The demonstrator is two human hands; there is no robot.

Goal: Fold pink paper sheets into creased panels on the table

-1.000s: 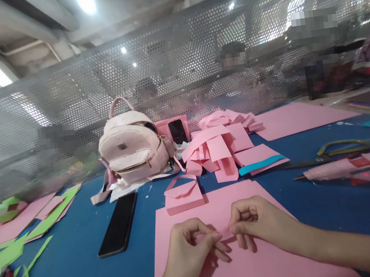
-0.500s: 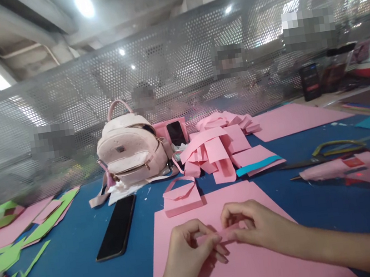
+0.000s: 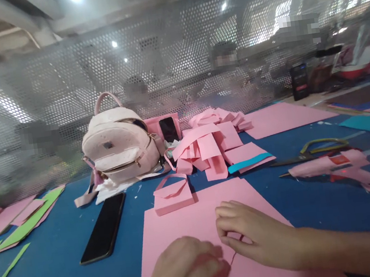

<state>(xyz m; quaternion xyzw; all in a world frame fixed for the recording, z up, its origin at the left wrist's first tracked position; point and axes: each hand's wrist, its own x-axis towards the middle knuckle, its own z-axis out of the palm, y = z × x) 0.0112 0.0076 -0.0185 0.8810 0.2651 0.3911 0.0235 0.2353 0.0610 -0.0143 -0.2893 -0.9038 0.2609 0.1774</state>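
Note:
In the lower middle of the head view, a large pink paper sheet (image 3: pixel 170 227) lies under both hands. My right hand (image 3: pixel 253 232) rests over it with its fingers bent in and the thumb close to them. A thin dark edge of a pink paper strip (image 3: pixel 237 250) shows at the thumb and runs down towards my left hand; most of the strip blends into the sheet. My left hand (image 3: pixel 186 269) is smeared by motion, its fingers bent over the sheet, and their grip does not show. A small pink paper bag (image 3: pixel 173 199) sits on the sheet's far left corner.
A black phone (image 3: pixel 104 230) lies left, before a pale pink backpack (image 3: pixel 121 149). Folded pink pieces (image 3: pixel 210 148) are heaped behind the sheet. A pink glue gun (image 3: pixel 340 167) and yellow-handled tool (image 3: pixel 323 144) lie right. Green paper scraps (image 3: pixel 13 263) lie left. A perforated metal screen (image 3: pixel 166 54) stands behind.
The view has shifted, so most things sit further left. Both hands previously pinched a pink strip between them; my left hand has moved lower and blurred, and my right fingers lie closer to the sheet.

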